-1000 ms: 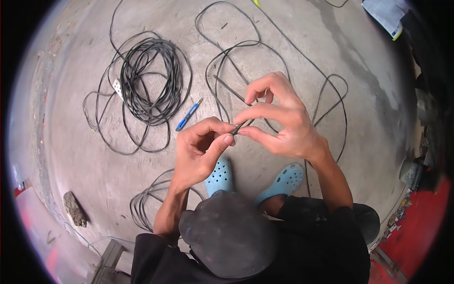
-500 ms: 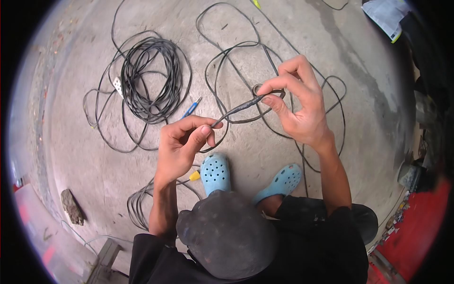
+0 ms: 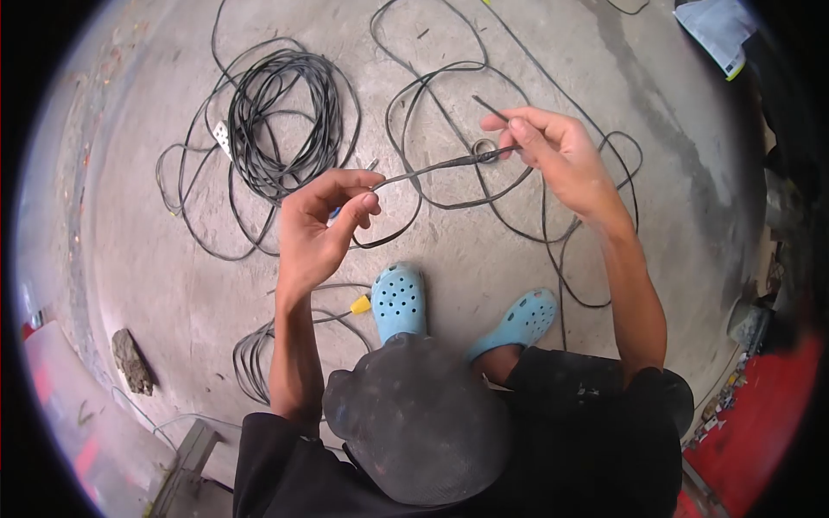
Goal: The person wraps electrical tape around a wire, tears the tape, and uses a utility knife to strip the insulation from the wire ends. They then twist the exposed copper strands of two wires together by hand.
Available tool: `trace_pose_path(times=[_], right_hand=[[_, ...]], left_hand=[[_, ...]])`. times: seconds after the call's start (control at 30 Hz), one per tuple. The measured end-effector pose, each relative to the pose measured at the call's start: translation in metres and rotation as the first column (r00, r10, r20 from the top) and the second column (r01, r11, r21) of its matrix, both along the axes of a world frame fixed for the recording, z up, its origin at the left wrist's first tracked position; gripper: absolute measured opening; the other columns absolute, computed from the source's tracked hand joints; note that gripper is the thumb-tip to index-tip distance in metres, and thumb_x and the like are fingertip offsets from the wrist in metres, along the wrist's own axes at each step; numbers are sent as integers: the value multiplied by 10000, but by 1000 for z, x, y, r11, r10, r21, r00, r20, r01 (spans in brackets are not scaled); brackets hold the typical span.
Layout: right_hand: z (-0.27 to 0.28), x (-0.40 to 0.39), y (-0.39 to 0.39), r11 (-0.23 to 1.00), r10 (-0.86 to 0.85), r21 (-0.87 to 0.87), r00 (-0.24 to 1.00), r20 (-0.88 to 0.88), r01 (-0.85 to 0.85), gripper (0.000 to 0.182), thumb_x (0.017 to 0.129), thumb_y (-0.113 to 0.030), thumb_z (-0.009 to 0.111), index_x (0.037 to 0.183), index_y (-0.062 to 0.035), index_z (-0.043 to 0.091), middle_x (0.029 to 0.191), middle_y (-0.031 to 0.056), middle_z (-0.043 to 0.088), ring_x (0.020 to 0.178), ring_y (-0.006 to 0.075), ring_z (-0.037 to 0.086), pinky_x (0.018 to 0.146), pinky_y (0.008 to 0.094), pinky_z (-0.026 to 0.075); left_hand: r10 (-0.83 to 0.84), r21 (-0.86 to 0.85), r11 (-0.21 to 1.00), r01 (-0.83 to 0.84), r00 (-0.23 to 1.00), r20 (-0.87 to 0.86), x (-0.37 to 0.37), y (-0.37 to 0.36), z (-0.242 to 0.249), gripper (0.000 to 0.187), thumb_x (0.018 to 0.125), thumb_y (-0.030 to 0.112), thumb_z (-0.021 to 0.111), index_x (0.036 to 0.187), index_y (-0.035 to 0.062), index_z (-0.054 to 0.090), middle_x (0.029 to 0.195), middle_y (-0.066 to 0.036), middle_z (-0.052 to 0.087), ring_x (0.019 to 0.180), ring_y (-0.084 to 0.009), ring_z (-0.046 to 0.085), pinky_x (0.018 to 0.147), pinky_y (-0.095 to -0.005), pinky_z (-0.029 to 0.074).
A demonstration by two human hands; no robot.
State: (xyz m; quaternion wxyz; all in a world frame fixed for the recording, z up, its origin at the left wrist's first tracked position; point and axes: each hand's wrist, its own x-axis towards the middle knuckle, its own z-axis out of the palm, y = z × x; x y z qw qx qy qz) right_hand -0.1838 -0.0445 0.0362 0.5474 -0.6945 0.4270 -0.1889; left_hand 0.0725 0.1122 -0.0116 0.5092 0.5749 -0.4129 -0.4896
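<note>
A black cable (image 3: 423, 172) is stretched between my two hands above the floor, with a thicker, taped-looking section (image 3: 471, 161) near its right part. My left hand (image 3: 321, 226) pinches the cable between thumb and fingers. On the other side, my right hand (image 3: 566, 164) grips it just past the thick section. A short dark strip (image 3: 490, 108) pokes out up and left from the right fingers. Behind the thick section shows a small ring (image 3: 484, 150), like a tape roll. A screwdriver's metal tip (image 3: 372, 165) peeks out above my left hand, which hides most of its blue handle.
A big coil of black cable (image 3: 328, 129) lies at the upper left, beside a white socket strip (image 3: 222, 136). Loose cable loops (image 3: 449, 205) cover the floor ahead. Near the light-blue clogs (image 3: 399, 302) is a yellow plug (image 3: 361, 304). A stone chunk (image 3: 131, 363) rests at left.
My right hand has turned and shifted right, and a dark strip now sticks out of its fingers. The cable is more level. My left hand has risen slightly, covering more of the screwdriver.
</note>
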Motion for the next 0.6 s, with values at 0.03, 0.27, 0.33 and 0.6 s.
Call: trace_pose_path(times=[0.03,0.27,0.33,0.6], right_hand=[[6,-4,-8,997,22,-72,1000,-23,-24,308,1055,-262,570,1180,-17,708,797,-36,606,749,41,505,658,217,409],[68,-39,-50,984,-81,-169,980,-179,50,272,1051,-258,577,1141,-50,727,806,-62,553,748,32,475,687,198,417],[76,-55,-51,984,-124,-151,974,-191,96,279,1054,-270,572,1162,-55,714,810,-65,539,750,31,467,695,192,417],[70,-108,-38,978,-200,-42,977,73,203,314,1067,-311,561,1193,-43,667,848,-52,550,801,52,506,759,215,452]], left_hand=[[-50,-17,998,53,989,137,4,0,-7,222,943,120,725,1105,-29,702,802,-58,688,722,-124,630,661,-270,493],[-329,258,944,205,568,754,19,53,-72,409,899,276,757,1221,42,661,1163,-182,695,1107,-379,638,944,-446,510],[-389,268,921,282,695,605,14,84,-113,458,921,333,725,1270,50,640,1203,-173,684,1137,-376,619,995,-452,485],[-526,262,837,480,573,629,-87,92,-136,479,959,407,663,1296,70,617,1248,-149,662,1173,-362,579,977,-507,484]])
